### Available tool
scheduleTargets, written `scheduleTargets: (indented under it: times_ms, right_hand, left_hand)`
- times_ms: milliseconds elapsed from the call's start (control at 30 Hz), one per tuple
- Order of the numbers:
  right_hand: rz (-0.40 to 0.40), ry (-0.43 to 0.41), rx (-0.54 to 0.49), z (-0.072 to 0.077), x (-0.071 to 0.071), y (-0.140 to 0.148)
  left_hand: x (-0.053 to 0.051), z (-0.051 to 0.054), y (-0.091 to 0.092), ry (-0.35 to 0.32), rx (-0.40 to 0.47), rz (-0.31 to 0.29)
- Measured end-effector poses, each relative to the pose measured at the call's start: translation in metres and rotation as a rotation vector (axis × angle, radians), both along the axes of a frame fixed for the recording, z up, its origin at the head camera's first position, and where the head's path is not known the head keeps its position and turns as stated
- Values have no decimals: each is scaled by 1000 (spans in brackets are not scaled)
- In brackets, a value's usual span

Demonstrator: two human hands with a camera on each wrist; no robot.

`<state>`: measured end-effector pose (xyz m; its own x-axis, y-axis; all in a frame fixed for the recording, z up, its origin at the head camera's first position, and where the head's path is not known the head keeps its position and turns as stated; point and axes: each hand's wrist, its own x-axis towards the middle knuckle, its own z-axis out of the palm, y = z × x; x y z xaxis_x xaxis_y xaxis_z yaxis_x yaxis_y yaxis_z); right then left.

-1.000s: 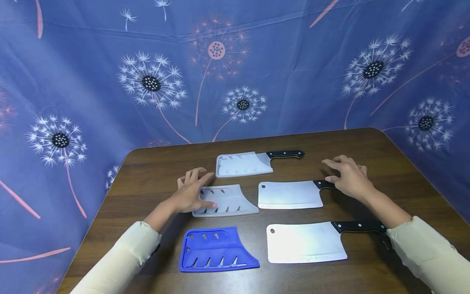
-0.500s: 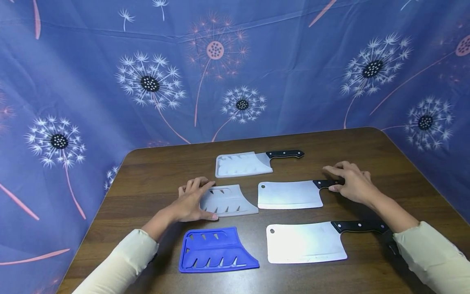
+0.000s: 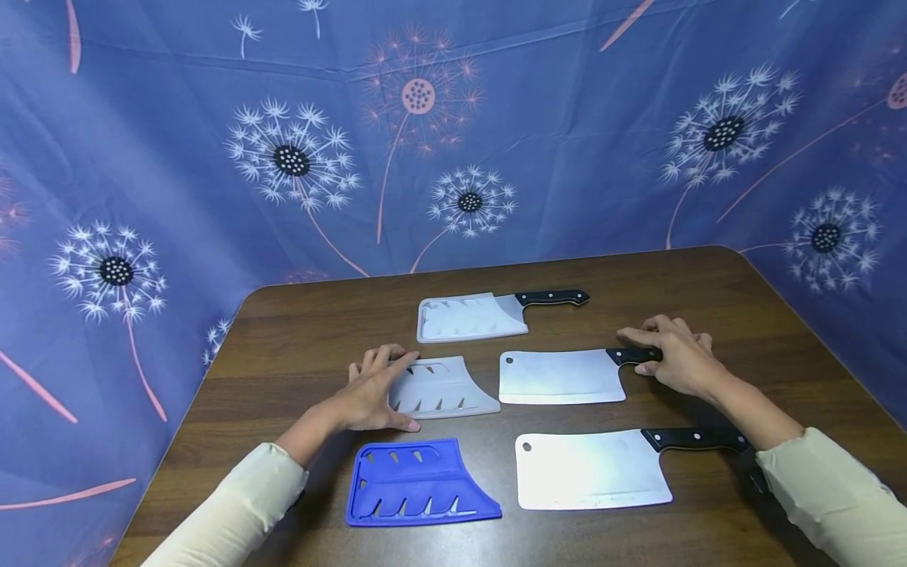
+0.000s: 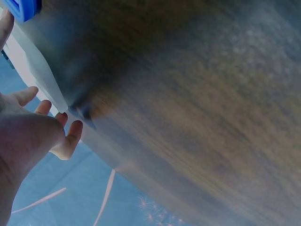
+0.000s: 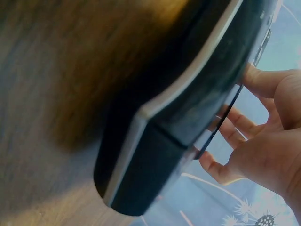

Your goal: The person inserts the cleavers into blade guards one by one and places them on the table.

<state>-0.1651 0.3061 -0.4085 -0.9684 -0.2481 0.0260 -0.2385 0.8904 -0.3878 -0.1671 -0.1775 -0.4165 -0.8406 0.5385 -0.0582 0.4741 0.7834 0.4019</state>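
My left hand [image 3: 372,394] is spread around the left end of a pale translucent sheath [image 3: 446,387], its fingers by the far edge and its thumb by the near one. In the left wrist view the left hand [image 4: 33,127] has thumb and fingers apart beside the sheath [image 4: 35,66]. Over the black handle [image 3: 631,356] of the middle cleaver [image 3: 556,376] is my right hand [image 3: 676,354], index finger beyond the handle and thumb at its near side. The right wrist view shows this right hand [image 5: 263,132] with fingers spread; contact cannot be told.
A blue sheath [image 3: 418,484] lies nearest on the left of the wooden table [image 3: 319,315]. Another cleaver [image 3: 591,470] is nearest on the right, its handle [image 5: 155,146] looming close in the right wrist view. Farther back lies a sheathed cleaver [image 3: 468,317].
My left thumb has come off the sheath's top to its near edge. The right hand has shifted slightly rightward over the middle handle. Cleavers and sheaths have stayed in place.
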Motion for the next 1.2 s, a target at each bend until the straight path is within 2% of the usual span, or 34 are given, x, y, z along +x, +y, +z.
scheduleTargets:
  times_ms: [333,700,1200]
  right_hand:
    - [12,12,-13,-3,0,0]
    - [36,109,2,-7,0,-2]
    - [47,160,12,-10,1,-2]
  left_hand:
    - [-1,0,2,-16,-5,2]
    - [-2,2,5,-51,-3,-10]
    - [-3,6,9,-97,1,6]
